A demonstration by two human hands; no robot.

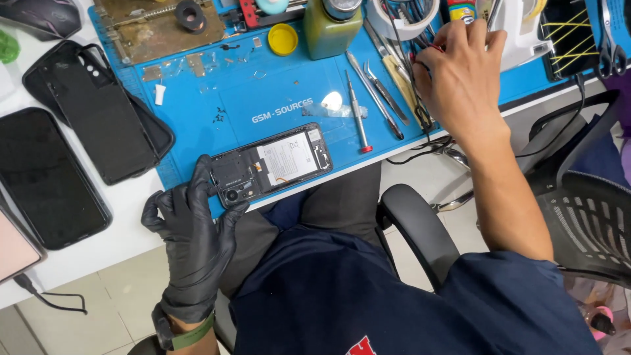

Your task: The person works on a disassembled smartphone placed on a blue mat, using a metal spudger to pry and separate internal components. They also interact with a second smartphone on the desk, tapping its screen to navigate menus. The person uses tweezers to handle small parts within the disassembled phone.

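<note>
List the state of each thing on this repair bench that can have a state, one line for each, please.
opened phone: back cover off, battery and board exposed, lying flat on the blue mat
left hand: gloved, fingers resting on the phone's camera end
right hand: bare, reaching among the tools and wires
red-tipped screwdriver: lying loose on the mat
black back cover: removed, lying on the table
yellow cap: off, lying alone

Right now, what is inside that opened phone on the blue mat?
Inside the opened phone a white-labelled battery and a camera lens show. The gloved left hand covers the phone's near corner, so that part cannot be seen.
</note>
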